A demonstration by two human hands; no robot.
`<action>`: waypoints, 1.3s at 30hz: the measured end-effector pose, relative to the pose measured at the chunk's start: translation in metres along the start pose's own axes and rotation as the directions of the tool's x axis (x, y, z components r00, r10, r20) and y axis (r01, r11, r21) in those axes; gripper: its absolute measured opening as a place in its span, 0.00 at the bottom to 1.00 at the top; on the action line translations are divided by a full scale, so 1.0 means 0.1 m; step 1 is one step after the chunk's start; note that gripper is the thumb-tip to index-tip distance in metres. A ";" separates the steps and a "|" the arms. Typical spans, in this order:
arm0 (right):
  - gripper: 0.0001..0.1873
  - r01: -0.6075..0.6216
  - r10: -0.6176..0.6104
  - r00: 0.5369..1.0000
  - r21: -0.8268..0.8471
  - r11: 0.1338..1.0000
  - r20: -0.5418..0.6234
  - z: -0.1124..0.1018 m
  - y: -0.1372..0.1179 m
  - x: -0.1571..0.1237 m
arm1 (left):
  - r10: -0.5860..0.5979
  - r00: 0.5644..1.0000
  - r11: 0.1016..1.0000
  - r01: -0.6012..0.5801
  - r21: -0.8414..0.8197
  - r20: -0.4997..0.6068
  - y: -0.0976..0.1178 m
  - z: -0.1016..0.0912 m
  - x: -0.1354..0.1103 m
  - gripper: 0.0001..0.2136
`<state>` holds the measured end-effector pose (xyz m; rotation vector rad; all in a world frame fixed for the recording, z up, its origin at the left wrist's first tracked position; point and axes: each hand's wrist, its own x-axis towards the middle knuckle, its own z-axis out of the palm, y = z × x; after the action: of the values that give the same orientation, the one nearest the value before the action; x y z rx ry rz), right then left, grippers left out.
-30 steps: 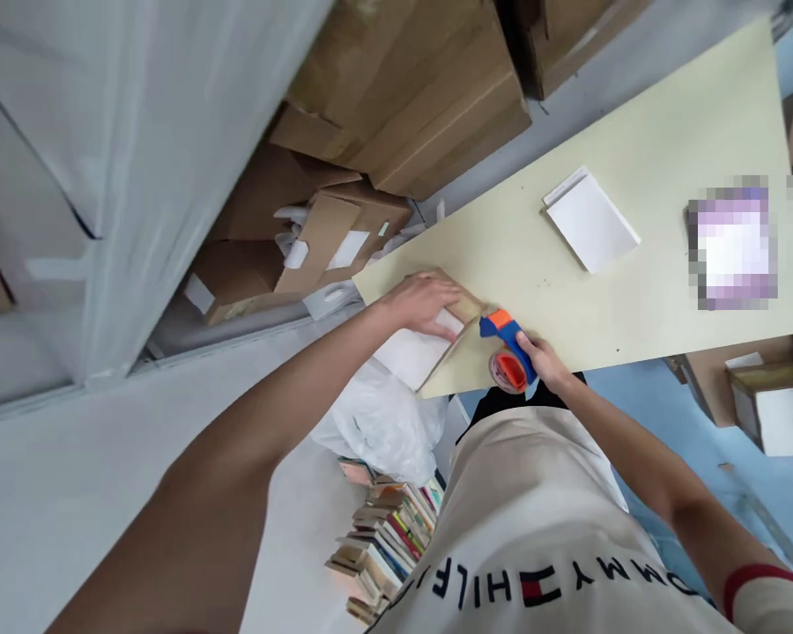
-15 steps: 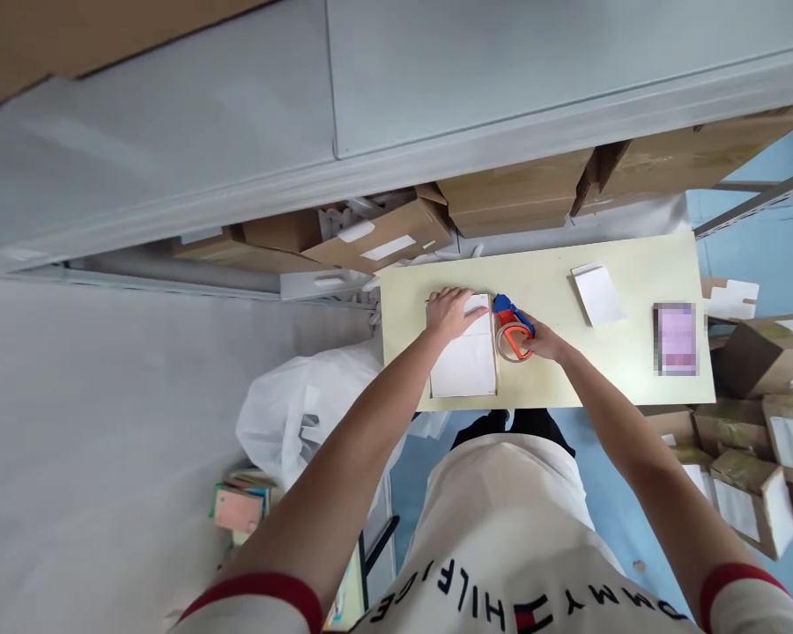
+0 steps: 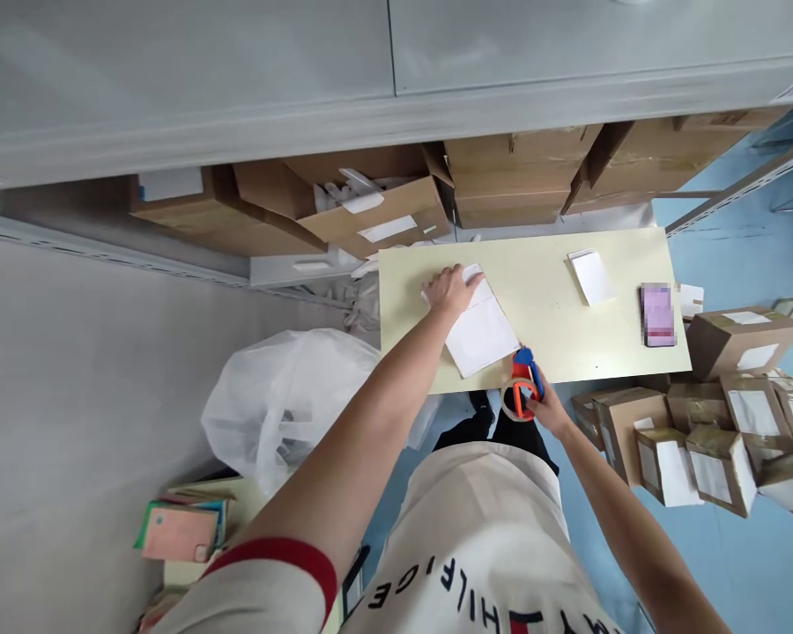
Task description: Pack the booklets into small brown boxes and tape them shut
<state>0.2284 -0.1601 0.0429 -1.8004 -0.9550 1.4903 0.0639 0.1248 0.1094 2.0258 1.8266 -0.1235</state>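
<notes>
A flat, box-like package [image 3: 482, 333] with a white paper face lies slanted on the cream table [image 3: 555, 348], its lower end by the near edge. My left hand [image 3: 450, 291] grips its far end, fingers over the edge and thumb on the white face. In my right hand [image 3: 547, 408] is an orange and blue tape dispenser [image 3: 525, 361] with a roll of tape on it. The dispenser's blue head is at the package's near right corner; whether it touches I cannot tell.
On the table lie a white paper pad [image 3: 591, 277] and a pinkish-purple, blurred rectangular thing [image 3: 658, 314]. An opened carton [image 3: 396, 216] stands on the shelf behind. White plastic bags [image 3: 284, 396] hang at left. Several labelled cartons [image 3: 714, 467] stand on the floor at right.
The package has turned from square to slanted under my left hand. My right hand has brought the tape dispenser from the package's far right side down to its near corner, past the table edge.
</notes>
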 end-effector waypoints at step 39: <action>0.46 -0.112 0.114 0.993 -0.088 0.990 0.011 -0.51 -1.21 1.76 | 0.445 0.890 0.883 -0.455 0.113 0.100 -0.10 -0.12 0.04 0.49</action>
<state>0.2791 0.0531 0.0549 -1.9362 -0.9532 1.5556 0.0522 0.1338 0.1165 2.4497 1.2875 -0.1838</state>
